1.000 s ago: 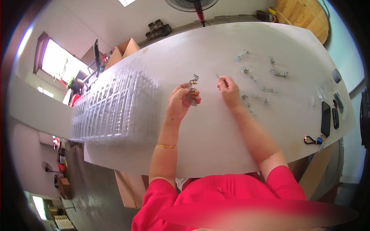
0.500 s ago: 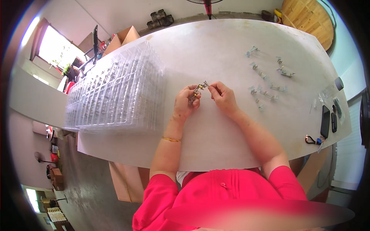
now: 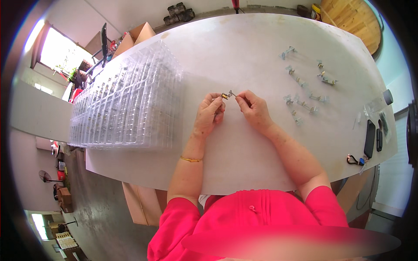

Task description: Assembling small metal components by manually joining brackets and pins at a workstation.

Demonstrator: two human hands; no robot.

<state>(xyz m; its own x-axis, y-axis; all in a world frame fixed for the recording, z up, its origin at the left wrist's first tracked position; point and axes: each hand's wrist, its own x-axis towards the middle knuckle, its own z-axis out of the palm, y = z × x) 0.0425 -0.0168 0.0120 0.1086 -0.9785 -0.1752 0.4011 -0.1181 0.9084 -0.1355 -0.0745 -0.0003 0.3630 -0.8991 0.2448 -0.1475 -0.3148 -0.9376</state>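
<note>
A small fan (image 3: 44, 176) is standing away on the floor, well to the left of the tray stack (image 3: 126, 104). The stack itself, all clear plastic, is taking up the left end of the pale surface (image 3: 244, 161), and rows of little dark and brassy bits are showing through its walls. Just beyond its far edge, an open cardboard box (image 3: 143, 35) is sitting.

To the right of the stack, a person in a red top (image 3: 257, 209) is working with both hands lifted before them. A gold bangle (image 3: 191, 159) is circling the left wrist. The left hand (image 3: 208, 115) is curling closed around a small metal part (image 3: 227, 95), whose brassy and grey end is poking out past the fingertips, just right of the stack. The right hand (image 3: 254, 111), meeting it from the other side, is pinching narrowly at something thin by that end; I am not managing to tell what.

Farther right of the stack, several loose metal pieces (image 3: 325, 80) are lying scattered. Well apart from the stack, at the surface's right end, a black looped cord with a blue tag (image 3: 356, 160), a black phone (image 3: 369, 138) and crumpled clear bags (image 3: 373, 106) are resting.
</note>
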